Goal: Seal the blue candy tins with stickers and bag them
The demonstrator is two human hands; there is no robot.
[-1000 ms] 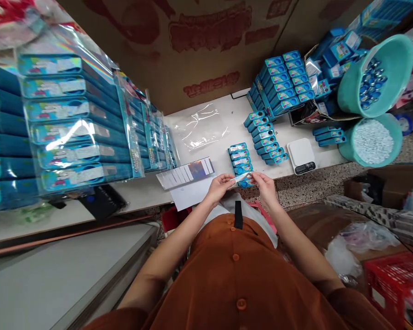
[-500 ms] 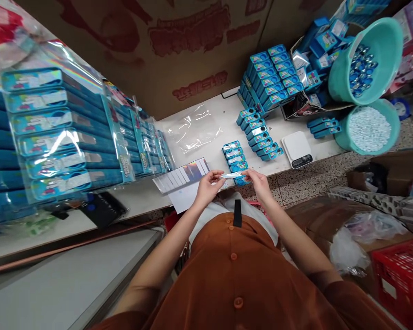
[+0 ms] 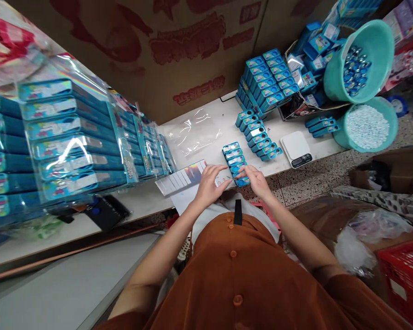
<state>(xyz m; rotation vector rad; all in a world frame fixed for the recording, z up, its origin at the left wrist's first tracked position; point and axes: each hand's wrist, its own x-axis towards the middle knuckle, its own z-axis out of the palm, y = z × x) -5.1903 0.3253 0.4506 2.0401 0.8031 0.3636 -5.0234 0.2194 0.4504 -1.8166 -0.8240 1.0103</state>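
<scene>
A short row of blue tins (image 3: 235, 158) with printed tops stands at the table's front edge, between my two hands. My left hand (image 3: 209, 185) is just left of the row, fingers curved and thumb apart, with nothing visible in it. From the right, my right hand (image 3: 257, 180) reaches over the nearest tins, its fingertips at their tops. Whether it presses on a label there is too small to tell. By my left hand lies a sheet of white label strips (image 3: 182, 178), partly over a white paper (image 3: 186, 198).
Behind the row are a second row of blue tins (image 3: 258, 133) and a stacked block (image 3: 265, 80). A white scale (image 3: 296, 145) stands right, near tubs of shiny balls (image 3: 378, 59) and white pellets (image 3: 366, 126). Bagged blue packs (image 3: 89, 133) fill the left; clear plastic (image 3: 201, 133) lies mid-table.
The pale strip held between both hands no longer shows between them. My right hand has moved slightly left and down onto the tins, and my left hand's fingers have spread.
</scene>
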